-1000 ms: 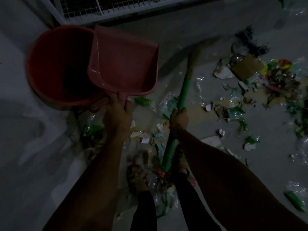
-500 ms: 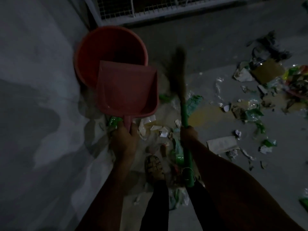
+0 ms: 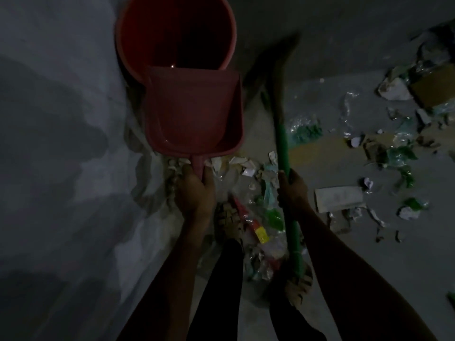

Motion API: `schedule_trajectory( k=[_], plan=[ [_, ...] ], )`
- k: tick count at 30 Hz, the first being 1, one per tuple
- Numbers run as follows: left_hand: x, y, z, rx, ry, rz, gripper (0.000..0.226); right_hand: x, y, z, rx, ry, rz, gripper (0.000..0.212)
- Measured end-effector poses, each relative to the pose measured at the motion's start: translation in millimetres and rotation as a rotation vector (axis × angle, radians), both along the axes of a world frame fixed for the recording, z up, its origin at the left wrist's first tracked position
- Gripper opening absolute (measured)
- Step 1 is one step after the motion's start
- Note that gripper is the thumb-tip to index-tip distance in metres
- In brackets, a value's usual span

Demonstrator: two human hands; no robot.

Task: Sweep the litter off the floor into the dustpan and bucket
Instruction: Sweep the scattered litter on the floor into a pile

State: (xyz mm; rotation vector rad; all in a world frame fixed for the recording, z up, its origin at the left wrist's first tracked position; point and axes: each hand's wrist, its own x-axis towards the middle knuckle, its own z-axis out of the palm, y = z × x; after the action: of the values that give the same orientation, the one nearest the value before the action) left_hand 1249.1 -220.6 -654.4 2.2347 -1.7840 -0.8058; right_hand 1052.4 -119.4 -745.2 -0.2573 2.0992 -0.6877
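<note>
Gripping the dustpan (image 3: 194, 114) handle, the left hand (image 3: 195, 190) holds its mouth at the bucket (image 3: 176, 33) rim; the right hand (image 3: 293, 190) clamps the green broom (image 3: 283, 148), upright just beside it. Litter (image 3: 246, 166) lies on the floor between both hands.

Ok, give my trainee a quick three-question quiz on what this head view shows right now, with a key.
1. True or false: the dustpan has litter piled in it.
2. Which hand has its grip on the green broom handle? A) left hand B) right hand C) neither
3. Fill in: the dustpan's front edge overlaps the rim of the red ______.

Key:
1. False; its pan looks bare, and scraps of litter lie on the floor.
2. B; the left hand holds the dustpan's handle.
3. bucket
</note>
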Motion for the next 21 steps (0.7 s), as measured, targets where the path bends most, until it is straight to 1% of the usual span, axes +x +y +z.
schedule_trajectory(
  k=[3,5,8,11,13,16,17,19,21],
  plan=[
    [0.4,30.7,4.0,-0.023,0.004,-0.012,0.038,-0.7,39.7,-4.8,0.162,-0.057,0.179,0.034],
    [0.5,56.4,10.0,-0.029,0.032,-0.005,0.038,-8.7,63.9,-0.4,0.225,-0.006,0.242,0.033],
    [-4.1,100.0,10.9,0.035,0.006,0.036,0.041,-34.7,86.7,20.8,0.283,0.056,0.181,0.035],
    [-15.7,145.4,8.5,0.064,0.034,0.034,0.043,-70.7,96.4,44.5,0.348,0.107,0.119,0.035],
    [-22.2,175.2,3.8,0.062,0.062,0.05,0.041,-89.4,101.4,56.1,0.304,0.105,0.032,0.034],
    [-29.3,214.5,4.3,0.042,0.121,0.152,0.02,-101.0,117.8,66.4,0.163,0.079,-0.054,0.034],
    [-30.6,225.2,7.0,0.062,0.132,0.21,0.018,-100.1,124.9,66.4,0.129,0.06,-0.051,0.034],
    [-30.3,245.6,7.5,0.116,0.121,0.308,0.023,-86.6,142.3,62.1,0.061,0.035,-0.018,0.029],
    [-24.1,266.8,5.3,0.128,0.08,0.35,0.023,-58.6,162.7,57.8,0.015,-0.012,0.059,0.028]
  ],
)
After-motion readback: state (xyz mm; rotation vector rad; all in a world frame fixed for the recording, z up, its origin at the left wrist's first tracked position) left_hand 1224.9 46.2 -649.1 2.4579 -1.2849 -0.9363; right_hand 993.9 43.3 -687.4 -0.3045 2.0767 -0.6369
